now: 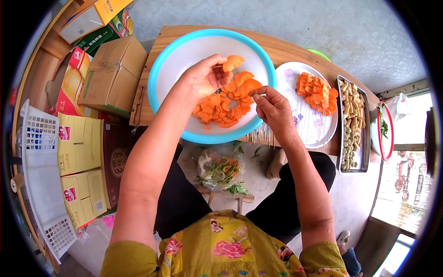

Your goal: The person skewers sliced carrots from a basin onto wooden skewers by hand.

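My left hand (207, 77) is over a white basin with a blue rim (159, 60), its fingers closed on a carrot slice (233, 63). Larger carrot slices (244, 83) hang in a row between my two hands and appear to be threaded together. My right hand (273, 107) pinches at the lower end of that row, on what looks like a thin skewer, mostly hidden by the fingers and slices. Loose cut carrot (221, 110) lies in the basin below. Several thin skewers (261, 134) stick out past the table edge beside my right hand.
Right of the basin, a white plate (288, 76) carries skewered carrot (316, 92). Beyond it is a metal tray (364, 157) of skewered pale pieces. Cardboard boxes (110, 76) and a white plastic basket (39, 166) stand left. A bag of vegetable scraps (219, 168) sits below the table.
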Demonstrator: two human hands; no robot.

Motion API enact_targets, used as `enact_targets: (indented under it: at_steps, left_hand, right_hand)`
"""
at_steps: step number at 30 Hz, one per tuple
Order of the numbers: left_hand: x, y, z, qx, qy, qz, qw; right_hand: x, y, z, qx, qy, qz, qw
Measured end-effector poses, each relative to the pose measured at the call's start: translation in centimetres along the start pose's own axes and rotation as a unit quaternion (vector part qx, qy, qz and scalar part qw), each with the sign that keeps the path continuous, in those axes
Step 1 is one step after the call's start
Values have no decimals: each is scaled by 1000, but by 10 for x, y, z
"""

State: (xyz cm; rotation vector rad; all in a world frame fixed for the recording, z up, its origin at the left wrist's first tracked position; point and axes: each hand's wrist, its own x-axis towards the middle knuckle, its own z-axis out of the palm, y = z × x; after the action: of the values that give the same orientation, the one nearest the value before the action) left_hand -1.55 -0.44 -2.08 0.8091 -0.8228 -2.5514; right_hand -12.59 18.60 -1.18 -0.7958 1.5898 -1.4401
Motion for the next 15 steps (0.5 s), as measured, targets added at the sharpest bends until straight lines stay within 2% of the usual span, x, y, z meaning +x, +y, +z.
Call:
enact_targets:
  at_steps: [3,6,8,15]
  left_hand:
    - [-1,0,1,3,-3,-8,1000]
    - [1,-3,-1,51,6,32,998]
    - [0,-6,-1,116,22,92,989]
    - [5,-15,-1,131,64,126,981]
  right_hand:
    - [0,0,-1,-8,1,0,1000]
    - [2,6,0,-23,13,-16,1000]
    - [3,10,2,-36,24,-34,998]
    - [0,8,8,-137,76,-55,986]
